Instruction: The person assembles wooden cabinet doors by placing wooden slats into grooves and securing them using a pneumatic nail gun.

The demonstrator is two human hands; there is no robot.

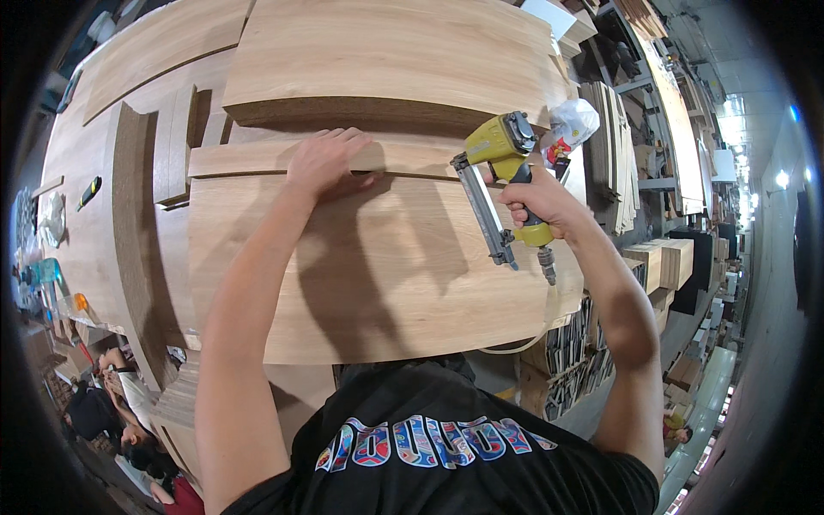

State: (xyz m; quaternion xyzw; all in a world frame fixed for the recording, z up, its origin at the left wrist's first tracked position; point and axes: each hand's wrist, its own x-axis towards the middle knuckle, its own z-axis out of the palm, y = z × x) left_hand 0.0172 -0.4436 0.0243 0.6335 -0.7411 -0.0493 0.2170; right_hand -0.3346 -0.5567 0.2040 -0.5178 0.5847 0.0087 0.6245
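Note:
My right hand is wrapped round the grip of a yellow-green pneumatic nail gun. Its long magazine slants toward me, and its nose is over the right part of a narrow wooden strip. The strip lies along the far edge of a wide light-wood panel. My left hand grips the strip near its middle, fingers over the top and thumb on the near side. Whether the nose touches the wood, I cannot tell.
A large board lies beyond the strip, next to a plastic bag. Long brown boards and a utility knife are at left. An air hose hangs at the near edge. Other people are at lower left.

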